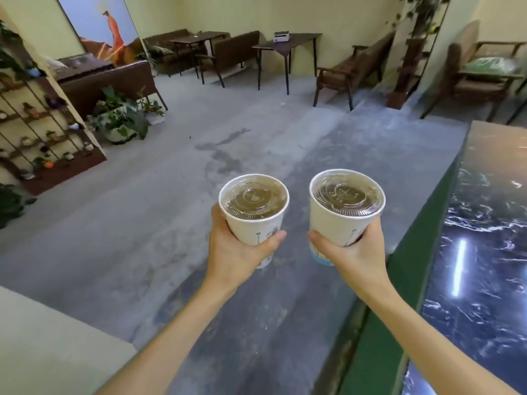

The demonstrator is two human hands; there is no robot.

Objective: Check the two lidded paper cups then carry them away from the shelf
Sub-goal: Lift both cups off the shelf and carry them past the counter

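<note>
I hold two white paper cups with clear plastic lids out in front of me, above the grey concrete floor. My left hand [236, 252] is wrapped around the left cup [251, 220], thumb across its front. My right hand [353, 252] grips the right cup [339, 220], which has a blue band at its base. Both cups are upright and a brown drink shows through each lid. The two cups are about a hand's width apart and do not touch.
A dark marble counter [484, 223] with a green side runs along my right. A display shelf [42, 132] and potted plants [119, 118] stand at the left. Wooden tables [285, 44] and chairs [342, 72] line the far wall. A pale ledge [42, 352] is at bottom left.
</note>
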